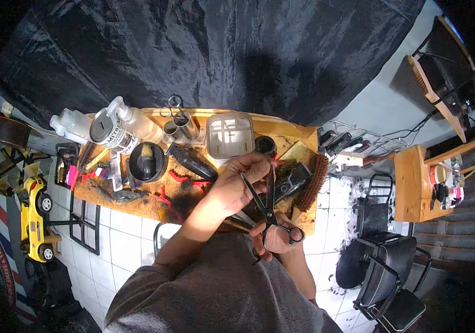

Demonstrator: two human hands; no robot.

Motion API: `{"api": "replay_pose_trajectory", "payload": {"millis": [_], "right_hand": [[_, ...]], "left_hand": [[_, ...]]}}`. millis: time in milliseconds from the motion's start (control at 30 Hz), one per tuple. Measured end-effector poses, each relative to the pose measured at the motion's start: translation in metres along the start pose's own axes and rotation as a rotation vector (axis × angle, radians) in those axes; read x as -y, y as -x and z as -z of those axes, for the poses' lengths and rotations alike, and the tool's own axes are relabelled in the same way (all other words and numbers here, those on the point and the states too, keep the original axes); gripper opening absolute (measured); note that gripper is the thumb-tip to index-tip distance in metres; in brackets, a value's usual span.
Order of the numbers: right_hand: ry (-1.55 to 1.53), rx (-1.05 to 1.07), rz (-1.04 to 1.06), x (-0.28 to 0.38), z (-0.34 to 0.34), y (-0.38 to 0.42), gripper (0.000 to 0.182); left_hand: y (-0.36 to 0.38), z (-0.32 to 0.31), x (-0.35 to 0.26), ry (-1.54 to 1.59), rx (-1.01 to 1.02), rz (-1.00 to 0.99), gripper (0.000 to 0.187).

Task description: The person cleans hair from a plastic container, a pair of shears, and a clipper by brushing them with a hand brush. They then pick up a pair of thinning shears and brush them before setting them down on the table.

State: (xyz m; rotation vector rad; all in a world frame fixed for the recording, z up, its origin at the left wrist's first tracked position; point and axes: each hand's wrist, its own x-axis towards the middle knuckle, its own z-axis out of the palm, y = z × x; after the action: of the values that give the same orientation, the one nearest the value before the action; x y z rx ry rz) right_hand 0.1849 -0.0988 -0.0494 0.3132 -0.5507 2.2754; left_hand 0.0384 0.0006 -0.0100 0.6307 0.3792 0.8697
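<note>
Dark scissors point(269, 213) with their blades spread point away from me, one blade toothed. My right hand point(276, 237) has its fingers around the finger loops, palm up. With thumb and fingers pinched together, my left hand point(240, 186) is at the tip of the toothed blade. Beneath the hands, a silver blade-like piece point(243, 220) shows in part. Black clippers point(293, 180) lie just right of the scissors, beside a brown bristle brush point(316, 180).
The wooden table point(87, 191) bears a bowl with a shaving brush point(147, 161), spray bottles point(137, 119), a can point(104, 130), a metal basket point(230, 136), black clippers point(193, 162) and red clips point(179, 177). Black chairs point(384, 272) stand at the right.
</note>
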Motion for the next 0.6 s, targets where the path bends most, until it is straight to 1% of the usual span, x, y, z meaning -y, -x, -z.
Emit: {"api": "replay_pose_trajectory", "payload": {"millis": [67,233,300,333,400,433,467,500,533,600], "right_hand": [[-0.046,-0.109,0.029,0.002,-0.008,-0.004,0.091],[-0.093,-0.098,0.058,0.000,-0.003,0.000,0.092],[-0.092,-0.102,0.056,0.000,-0.003,0.000,0.092],[-0.083,-0.103,0.055,0.001,-0.004,0.000,0.092],[-0.075,-0.106,0.054,0.001,-0.003,0.002,0.093],[-0.090,-0.086,0.042,0.000,0.001,0.004,0.096],[-0.106,-0.067,0.029,0.000,0.002,0.005,0.098],[-0.105,-0.066,0.028,-0.001,0.002,0.004,0.098],[-0.105,-0.055,0.063,-0.001,0.002,0.002,0.097],[-0.105,-0.045,0.097,-0.001,0.000,0.001,0.097]], "left_hand": [[0.001,-0.002,-0.002,0.025,0.014,0.000,0.021],[0.003,-0.015,0.003,0.127,0.001,-0.019,0.020],[0.004,-0.013,0.008,0.127,0.046,-0.058,0.022],[0.003,-0.011,0.007,0.128,0.047,-0.057,0.022],[0.002,-0.006,0.003,0.062,0.125,-0.019,0.022],[0.003,-0.006,0.003,0.063,0.125,-0.018,0.022],[0.003,-0.007,0.002,0.004,0.078,-0.004,0.028],[0.003,-0.007,0.002,-0.055,0.031,0.007,0.034],[0.004,-0.008,0.003,-0.056,0.031,0.006,0.034],[0.005,-0.011,0.008,0.125,-0.001,-0.004,0.034]]}}
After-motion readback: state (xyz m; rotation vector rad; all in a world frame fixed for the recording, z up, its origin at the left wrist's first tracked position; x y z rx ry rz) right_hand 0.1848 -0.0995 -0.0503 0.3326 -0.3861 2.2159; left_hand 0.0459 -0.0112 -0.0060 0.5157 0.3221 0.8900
